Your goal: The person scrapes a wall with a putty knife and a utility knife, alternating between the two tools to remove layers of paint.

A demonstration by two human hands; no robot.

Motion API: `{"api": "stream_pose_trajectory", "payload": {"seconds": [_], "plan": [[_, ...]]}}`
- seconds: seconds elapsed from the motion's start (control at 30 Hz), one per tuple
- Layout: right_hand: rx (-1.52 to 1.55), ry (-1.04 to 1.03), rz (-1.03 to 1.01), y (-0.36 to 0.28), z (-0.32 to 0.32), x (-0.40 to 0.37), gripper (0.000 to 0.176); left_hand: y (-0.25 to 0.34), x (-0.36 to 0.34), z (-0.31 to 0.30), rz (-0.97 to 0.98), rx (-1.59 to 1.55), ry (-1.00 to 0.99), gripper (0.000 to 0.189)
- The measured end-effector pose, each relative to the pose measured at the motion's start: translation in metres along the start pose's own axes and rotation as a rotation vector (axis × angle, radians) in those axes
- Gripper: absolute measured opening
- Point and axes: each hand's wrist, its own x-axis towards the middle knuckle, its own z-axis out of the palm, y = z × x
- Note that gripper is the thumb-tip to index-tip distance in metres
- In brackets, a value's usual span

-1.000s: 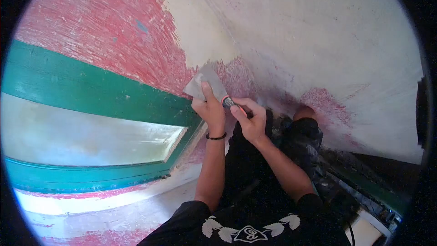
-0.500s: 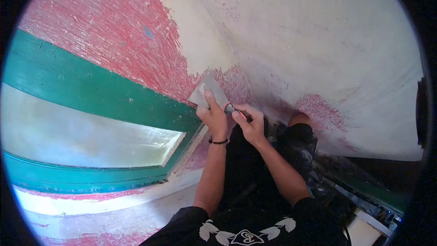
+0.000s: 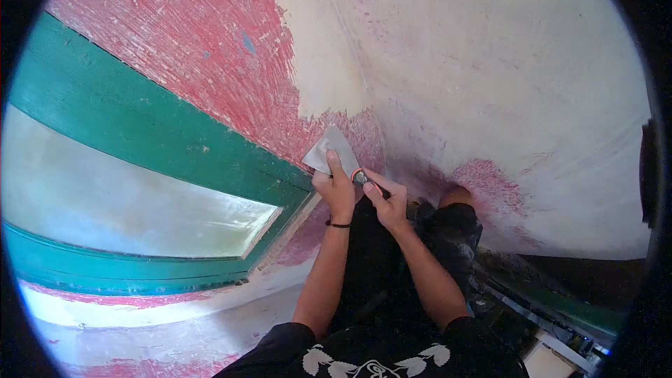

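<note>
No legible words or numbers, only a wordless white leaf emblem [image 3: 318,358] on black shirt [image 3: 280,341]

Scraper [image 3: 330,150] slid lower, off edge of cream patch [image 3: 325,77] onto red paint. Left hand [image 3: 337,192] and right hand [image 3: 388,203] followed, drawn closer together.

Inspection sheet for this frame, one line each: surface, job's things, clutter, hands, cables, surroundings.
Surface: wall, pale where bare, with red paint left in scratched patches.
Job's things: scraper, blade flat on the wall at the edge of the red paint.
Clutter: dim objects low at the right, too dark to tell.
Hands: left hand at the blade, one finger pressed on it; right hand closed on the handle.
Cables: nothing seen.
Surroundings: green frame around a pale panel at the left.
</note>
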Motion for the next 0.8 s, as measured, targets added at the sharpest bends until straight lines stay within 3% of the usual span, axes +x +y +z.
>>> {"api": "stream_pose_trajectory", "payload": {"seconds": [0.57, 0.8], "plan": [[-0.026, -0.014, 0.021, 0.007, 0.002, 0.001, 0.034, -0.006, 0.004, -0.007, 0.078, 0.031, -0.019, 0.04], [-0.003, -0.035, 0.028, -0.005, -0.001, 0.003, 0.034, 0.001, 0.001, 0.0, 0.004, -0.045, 0.019, 0.04]]}}
